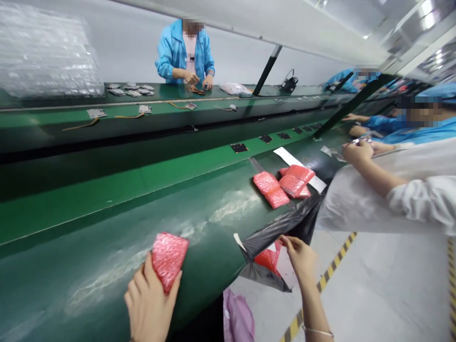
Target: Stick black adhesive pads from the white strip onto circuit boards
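Note:
My left hand [151, 299] is wrapped round a small pink bubble-wrap packet [169, 260], holding it tilted at the near side of the green bench. At the bench's edge hangs a black plastic bag [281, 225], its mouth gaping. Over that mouth is my right hand [302, 259], thumb and forefinger pinched together; whatever they grip is too small to make out. Red plastic wrapping [269, 259] and a pale sheet show inside the bag, just below those fingers. Farther back on the bench lie a pink bubble-wrap packet [270, 189] and a small pile of red packets [295, 180].
A white strip [285, 156] lies under the red packets. Black flat parts [239, 148] sit along the green belt [142, 190]. Beyond are boards with orange ribbon cables [144, 110]. A co-worker in white [377, 175] sits close on the right; another in blue [171, 52] stands opposite.

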The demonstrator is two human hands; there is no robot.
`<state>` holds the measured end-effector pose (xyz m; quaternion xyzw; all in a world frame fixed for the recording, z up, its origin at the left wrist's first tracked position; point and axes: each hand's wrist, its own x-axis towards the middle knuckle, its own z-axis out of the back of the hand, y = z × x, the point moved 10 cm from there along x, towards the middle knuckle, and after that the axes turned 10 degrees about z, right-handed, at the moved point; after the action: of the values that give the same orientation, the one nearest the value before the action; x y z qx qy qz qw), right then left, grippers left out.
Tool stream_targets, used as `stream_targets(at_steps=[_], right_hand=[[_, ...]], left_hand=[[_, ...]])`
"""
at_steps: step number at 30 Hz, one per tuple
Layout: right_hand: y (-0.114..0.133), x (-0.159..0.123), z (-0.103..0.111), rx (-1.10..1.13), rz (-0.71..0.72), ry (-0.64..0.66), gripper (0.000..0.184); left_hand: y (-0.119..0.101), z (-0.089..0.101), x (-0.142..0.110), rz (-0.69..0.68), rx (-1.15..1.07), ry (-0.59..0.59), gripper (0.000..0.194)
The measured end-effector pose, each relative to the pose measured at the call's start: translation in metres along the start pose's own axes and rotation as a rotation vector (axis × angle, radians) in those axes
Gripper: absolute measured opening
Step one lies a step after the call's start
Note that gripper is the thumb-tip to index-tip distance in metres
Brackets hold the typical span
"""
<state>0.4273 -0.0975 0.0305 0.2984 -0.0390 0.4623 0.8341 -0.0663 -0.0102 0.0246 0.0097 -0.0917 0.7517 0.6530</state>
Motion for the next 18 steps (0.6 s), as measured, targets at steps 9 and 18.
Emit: stream_targets(at_steps=[9,18], right_hand=[[0.082,0.116,-0.057,-0.431,0.391,0.21,0.052],[0.2,0.048,-0.041,-0.256,0.788,0.805,0.008]], left_hand=[[0.081,0.029,0.014,0.302,-0.175,-0.136,0.1],[-0.022,0.106,-0.014,-0.224,-0.691,-0.132,0.077]])
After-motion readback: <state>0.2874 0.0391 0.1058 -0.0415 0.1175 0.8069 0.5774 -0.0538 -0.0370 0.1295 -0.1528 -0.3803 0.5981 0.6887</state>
